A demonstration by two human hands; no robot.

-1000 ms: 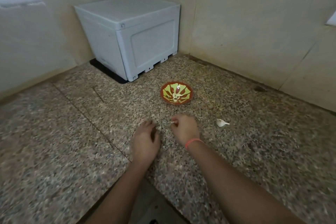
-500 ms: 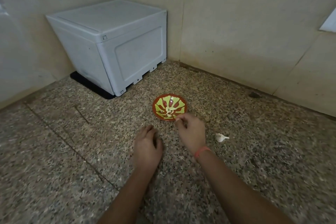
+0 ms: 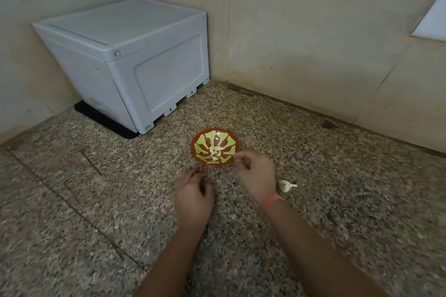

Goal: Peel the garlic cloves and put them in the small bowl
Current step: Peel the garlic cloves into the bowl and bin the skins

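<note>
Speckled stone bench (image 3: 96,212) in a tiled corner. The small bowl (image 3: 228,138) holds peeled garlic cloves (image 3: 215,151). The right hand (image 3: 258,176) is at the bowl's near rim with its fingertips drawn together; any contents are indiscernible. The left hand (image 3: 193,193) is loosely curled over the bench. An unpeeled garlic piece (image 3: 286,185) lies beside the right wrist. A white box (image 3: 135,62) stands behind.

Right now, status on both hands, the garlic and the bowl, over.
Left hand resting on counter. Right hand pinched at small bowl rim. Peeled cloves inside; garlic piece beside right wrist.
</note>
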